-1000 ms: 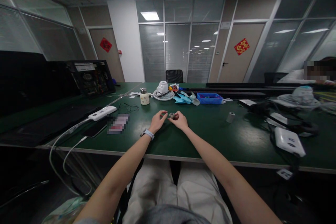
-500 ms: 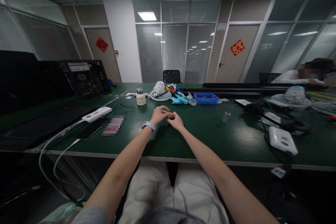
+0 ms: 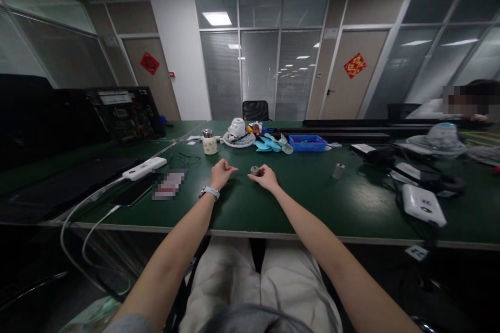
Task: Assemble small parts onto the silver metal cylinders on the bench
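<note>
My right hand (image 3: 267, 179) grips a small grey metal cylinder (image 3: 254, 170) between thumb and fingers, low over the green table. The cylinder is upright, and a small round feature shows on its top. To the left of it, apart from the cylinder, my left hand (image 3: 222, 172) is closed in a pinch with its fingertips pointing right. Whatever it may hold is too small to make out. A similar grey cylinder (image 3: 338, 170) stands on the table, off to the right of my right hand.
Beyond my hands lie a white fan housing with grille (image 3: 239, 138), light-blue fan blades (image 3: 269, 143), a blue tray (image 3: 308, 143) and a cream bottle (image 3: 210, 145). A power strip (image 3: 144, 168) is at left, a white box with cables (image 3: 422, 205) at right. Another person sits far right.
My left hand has moved left, away from the cylinder and my right hand, its fingers drawn into a pinch. More of the cylinder now shows in my right hand. The view has shifted slightly.
</note>
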Action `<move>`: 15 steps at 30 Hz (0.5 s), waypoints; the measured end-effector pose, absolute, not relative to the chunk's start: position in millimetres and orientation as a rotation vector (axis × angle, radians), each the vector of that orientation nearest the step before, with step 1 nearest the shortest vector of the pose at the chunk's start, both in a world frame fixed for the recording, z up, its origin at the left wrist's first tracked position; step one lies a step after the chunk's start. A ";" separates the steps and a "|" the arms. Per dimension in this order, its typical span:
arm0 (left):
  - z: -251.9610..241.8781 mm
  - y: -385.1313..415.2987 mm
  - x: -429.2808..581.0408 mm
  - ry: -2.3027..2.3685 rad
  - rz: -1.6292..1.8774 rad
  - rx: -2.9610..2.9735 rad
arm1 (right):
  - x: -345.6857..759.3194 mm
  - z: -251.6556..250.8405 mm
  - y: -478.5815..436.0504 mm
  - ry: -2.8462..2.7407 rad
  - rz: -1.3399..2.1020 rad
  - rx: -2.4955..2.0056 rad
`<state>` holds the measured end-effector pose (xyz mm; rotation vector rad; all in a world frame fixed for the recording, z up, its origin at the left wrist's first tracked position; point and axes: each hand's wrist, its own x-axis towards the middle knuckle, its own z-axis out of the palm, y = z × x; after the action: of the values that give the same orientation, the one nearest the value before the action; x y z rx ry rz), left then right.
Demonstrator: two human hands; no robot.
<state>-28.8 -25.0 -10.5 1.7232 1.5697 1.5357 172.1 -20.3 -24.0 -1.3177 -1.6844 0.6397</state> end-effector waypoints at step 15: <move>-26.3 -23.0 -41.2 1.566 1.442 1.683 | 183.1 -6.8 -22.7 -1.132 1.288 -1.059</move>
<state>-41.2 -23.0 -26.3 1.6834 1.5657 1.4419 183.1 -22.7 -6.8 -1.0593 -1.1319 1.2881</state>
